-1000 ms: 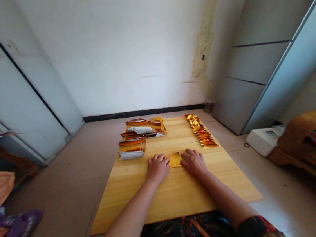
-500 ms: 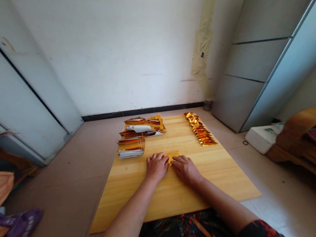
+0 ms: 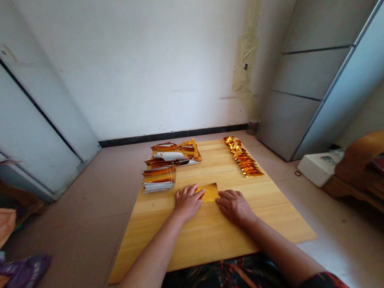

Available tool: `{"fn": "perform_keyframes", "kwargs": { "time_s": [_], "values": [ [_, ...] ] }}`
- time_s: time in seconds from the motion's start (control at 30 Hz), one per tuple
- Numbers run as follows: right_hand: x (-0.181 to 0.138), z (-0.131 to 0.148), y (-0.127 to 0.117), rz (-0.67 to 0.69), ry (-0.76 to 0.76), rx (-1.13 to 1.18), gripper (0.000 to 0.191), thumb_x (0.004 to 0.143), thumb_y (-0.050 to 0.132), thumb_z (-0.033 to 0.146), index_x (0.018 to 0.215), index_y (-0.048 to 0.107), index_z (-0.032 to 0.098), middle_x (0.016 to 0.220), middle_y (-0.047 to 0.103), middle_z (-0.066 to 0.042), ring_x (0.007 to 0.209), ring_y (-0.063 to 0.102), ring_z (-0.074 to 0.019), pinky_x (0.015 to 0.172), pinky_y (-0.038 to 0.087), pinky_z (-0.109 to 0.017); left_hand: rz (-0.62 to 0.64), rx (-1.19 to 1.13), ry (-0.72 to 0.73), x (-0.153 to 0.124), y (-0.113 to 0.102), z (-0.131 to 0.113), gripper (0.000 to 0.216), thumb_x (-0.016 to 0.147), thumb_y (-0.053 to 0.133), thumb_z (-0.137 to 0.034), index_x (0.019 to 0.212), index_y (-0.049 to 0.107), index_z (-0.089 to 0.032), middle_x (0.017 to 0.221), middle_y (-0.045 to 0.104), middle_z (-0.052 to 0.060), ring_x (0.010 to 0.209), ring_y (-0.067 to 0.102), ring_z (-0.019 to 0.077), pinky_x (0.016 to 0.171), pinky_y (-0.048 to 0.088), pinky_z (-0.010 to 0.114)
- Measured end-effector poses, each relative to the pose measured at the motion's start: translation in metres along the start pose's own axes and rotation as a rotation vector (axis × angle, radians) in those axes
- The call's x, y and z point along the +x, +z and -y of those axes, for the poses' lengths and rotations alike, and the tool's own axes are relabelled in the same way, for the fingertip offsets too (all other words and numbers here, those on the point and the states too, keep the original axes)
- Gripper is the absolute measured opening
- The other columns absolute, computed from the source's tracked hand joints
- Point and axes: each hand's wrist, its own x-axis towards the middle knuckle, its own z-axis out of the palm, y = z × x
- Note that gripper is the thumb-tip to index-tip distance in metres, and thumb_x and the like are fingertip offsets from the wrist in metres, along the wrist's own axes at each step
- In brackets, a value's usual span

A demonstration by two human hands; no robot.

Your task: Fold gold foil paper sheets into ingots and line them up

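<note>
A rectangular sheet of gold foil paper lies flat on the wooden board. My left hand rests on its left end, fingers stretched out and thumb on the foil. At the sheet's right edge lies my right hand, palm down with its fingers extended and touching or very close to the edge. Stacks of gold foil sheets with white backs lie at the board's far left. Down the far right side runs a row of folded, shiny gold foil pieces.
Beyond the board stands a white wall with a dark skirting. A grey fridge is at the back right, with a white box and wooden furniture before it. Orange and purple bags lie at the left.
My right hand has slid right from on top of the foil sheet to its right edge. My left hand has shifted slightly left. More of the sheet now shows.
</note>
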Motion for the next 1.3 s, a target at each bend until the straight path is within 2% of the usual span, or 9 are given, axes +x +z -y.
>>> {"fn": "perform_keyframes", "kwargs": {
  "time_s": [0.23, 0.3, 0.4, 0.5, 0.57, 0.63, 0.77, 1.0, 1.3],
  "values": [
    [-0.003, -0.016, 0.003, -0.07, 0.067, 0.1, 0.019, 0.087, 0.052, 0.024, 0.091, 0.07, 0.026, 0.114, 0.064, -0.005, 0.101, 0.056, -0.0203, 0.086, 0.041, -0.034, 0.095, -0.013, 0.015, 0.002, -0.001, 0.005, 0.047, 0.089, 0.035, -0.038, 0.136, 0.037, -0.043, 0.151, 0.029, -0.002, 0.135, 0.025, 0.0249, 0.105, 0.02, 0.054],
    [0.003, -0.019, 0.01, -0.128, 0.099, 0.214, 0.019, 0.084, 0.052, 0.02, 0.088, 0.07, 0.023, 0.11, 0.065, -0.007, 0.098, 0.057, -0.0197, 0.086, 0.043, -0.033, 0.078, -0.014, 0.008, 0.002, 0.0, 0.003, 0.046, 0.089, 0.036, -0.038, 0.134, 0.039, -0.043, 0.15, 0.031, -0.002, 0.134, 0.027, 0.0252, 0.105, 0.02, 0.054],
    [0.021, -0.014, 0.02, -0.211, 0.167, 0.381, 0.023, 0.077, 0.055, 0.015, 0.095, 0.068, 0.021, 0.101, 0.067, -0.007, 0.097, 0.058, -0.0189, 0.089, 0.044, -0.032, 0.008, -0.013, -0.012, 0.002, 0.003, -0.001, 0.042, 0.088, 0.038, -0.037, 0.13, 0.045, -0.042, 0.146, 0.036, -0.002, 0.132, 0.029, 0.025, 0.104, 0.022, 0.053],
    [0.041, 0.003, 0.026, -0.159, 0.289, 0.353, 0.029, 0.073, 0.059, 0.018, 0.101, 0.066, 0.023, 0.112, 0.063, -0.007, 0.103, 0.054, -0.0221, 0.091, 0.043, -0.037, -0.053, -0.013, -0.039, -0.001, 0.005, -0.008, 0.04, 0.088, 0.041, -0.036, 0.127, 0.049, -0.04, 0.145, 0.038, 0.0, 0.132, 0.029, 0.026, 0.103, 0.023, 0.054],
    [0.05, 0.015, 0.028, -0.094, 0.427, 0.271, 0.038, 0.073, 0.063, 0.026, 0.111, 0.062, 0.024, 0.126, 0.055, -0.009, 0.114, 0.047, -0.0275, 0.091, 0.041, -0.043, -0.061, -0.014, -0.058, -0.002, 0.005, -0.011, 0.04, 0.088, 0.041, -0.036, 0.126, 0.049, -0.04, 0.146, 0.036, 0.001, 0.133, 0.027, 0.0278, 0.102, 0.023, 0.056],
    [0.055, 0.024, 0.029, -0.044, 0.468, 0.218, 0.048, 0.073, 0.064, 0.031, 0.12, 0.056, 0.024, 0.136, 0.046, -0.012, 0.124, 0.039, -0.0308, 0.095, 0.036, -0.047, -0.06, -0.014, -0.07, -0.003, 0.004, -0.013, 0.039, 0.088, 0.04, -0.037, 0.126, 0.05, -0.04, 0.147, 0.034, 0.002, 0.133, 0.027, 0.0289, 0.102, 0.023, 0.058],
    [0.054, 0.026, 0.032, 0.016, 0.444, 0.177, 0.054, 0.073, 0.064, 0.032, 0.125, 0.051, 0.026, 0.141, 0.04, -0.011, 0.129, 0.032, -0.0307, 0.099, 0.03, -0.048, -0.044, -0.013, -0.088, -0.003, 0.004, -0.015, 0.04, 0.089, 0.038, -0.037, 0.127, 0.049, -0.04, 0.148, 0.033, 0.003, 0.134, 0.026, 0.0298, 0.102, 0.021, 0.058],
    [0.049, 0.022, 0.035, -0.011, 0.423, 0.216, 0.05, 0.071, 0.065, 0.03, 0.12, 0.055, 0.026, 0.139, 0.042, -0.01, 0.127, 0.035, -0.0289, 0.101, 0.029, -0.044, -0.01, -0.023, -0.09, -0.001, 0.004, -0.012, 0.042, 0.087, 0.041, -0.04, 0.129, 0.047, -0.042, 0.149, 0.032, 0.001, 0.134, 0.025, 0.0298, 0.104, 0.021, 0.057],
    [0.05, 0.012, 0.038, -0.011, 0.485, 0.285, 0.062, 0.065, 0.063, 0.018, 0.126, 0.052, 0.02, 0.141, 0.037, -0.013, 0.128, 0.035, -0.029, 0.103, 0.031, -0.043, 0.173, -0.07, -0.122, 0.005, -0.004, 0.001, 0.05, 0.085, 0.043, -0.039, 0.132, 0.037, -0.051, 0.155, 0.016, -0.003, 0.141, 0.013, 0.0312, 0.106, 0.011, 0.061]
  ]
}}
